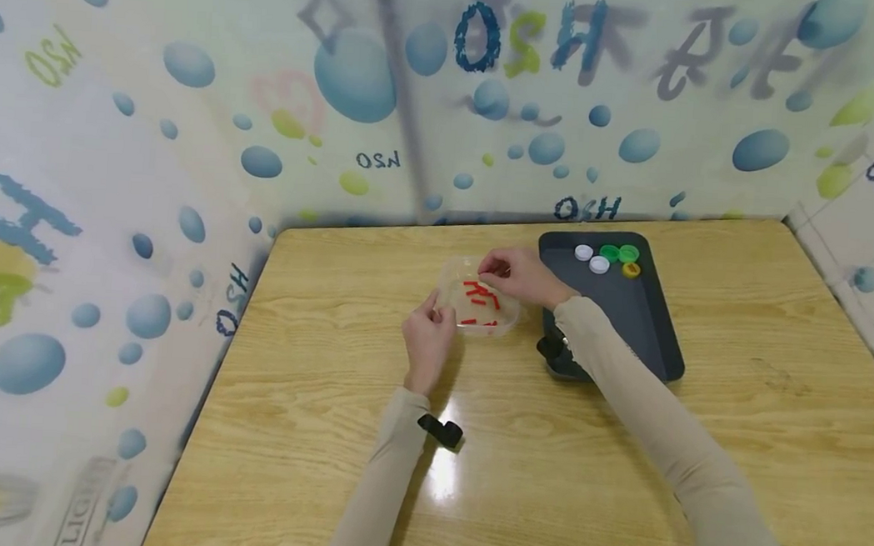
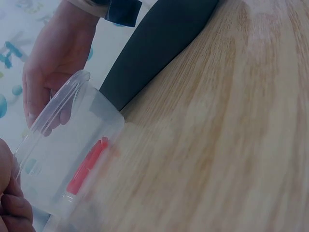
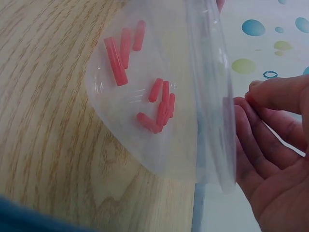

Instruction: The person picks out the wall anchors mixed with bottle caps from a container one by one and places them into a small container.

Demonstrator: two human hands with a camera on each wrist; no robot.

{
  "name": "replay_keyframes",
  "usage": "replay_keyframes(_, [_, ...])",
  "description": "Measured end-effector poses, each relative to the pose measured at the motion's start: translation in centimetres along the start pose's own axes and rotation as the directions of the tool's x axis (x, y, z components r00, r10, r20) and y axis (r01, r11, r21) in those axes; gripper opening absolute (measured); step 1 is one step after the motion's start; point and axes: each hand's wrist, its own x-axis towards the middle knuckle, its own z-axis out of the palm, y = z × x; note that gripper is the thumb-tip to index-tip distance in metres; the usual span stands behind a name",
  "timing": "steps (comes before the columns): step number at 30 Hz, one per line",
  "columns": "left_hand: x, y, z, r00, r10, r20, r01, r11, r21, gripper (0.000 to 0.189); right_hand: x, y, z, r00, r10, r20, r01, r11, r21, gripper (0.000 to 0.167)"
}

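A clear plastic container (image 1: 508,315) stands on the table with several short red tube pieces (image 1: 478,301) scattered on its bottom. My left hand (image 1: 429,339) pinches its near-left rim; in the left wrist view only those fingers (image 2: 10,205) show at the edge. Over the container's far-right side is my right hand (image 1: 523,276), fingers bent, thumb and forefinger tips together. In the right wrist view this hand (image 3: 277,145) is beside the rim, and red pieces (image 3: 116,62) show through the wall. I cannot tell whether anything is between the right fingertips.
A dark grey tray (image 1: 654,336) lies right of the container, under my right forearm. At its far end sit two white caps (image 1: 583,253), two green caps (image 1: 628,253) and a yellow cap (image 1: 631,270). The wooden table (image 1: 313,340) meets a patterned wall (image 1: 481,159) at the back.
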Motion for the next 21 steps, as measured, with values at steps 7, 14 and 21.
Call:
replay_keyframes(7, [0.2, -0.1, -0.2, 1.000, 0.009, -0.006, -0.009, 1.000, 0.029, 0.044, -0.2, 0.1, -0.1, 0.999, -0.012, -0.031, 0.012, 1.000, -0.010, 0.012])
replay_keyframes(14, [0.4, -0.3, -0.3, 0.998, -0.001, 0.063, 0.002, 1.000, -0.007, 0.045, -1.1, 0.3, -0.7, 0.997, 0.015, -0.076, -0.017, 1.000, -0.017, 0.017])
replay_keyframes(21, [0.6, -0.2, -1.8, 0.996, -0.044, 0.073, 0.044, 0.999, 0.002, 0.055, -2.6, 0.4, -2.1, 0.994, 0.052, -0.097, -0.055, 0.998, -0.027, 0.020])
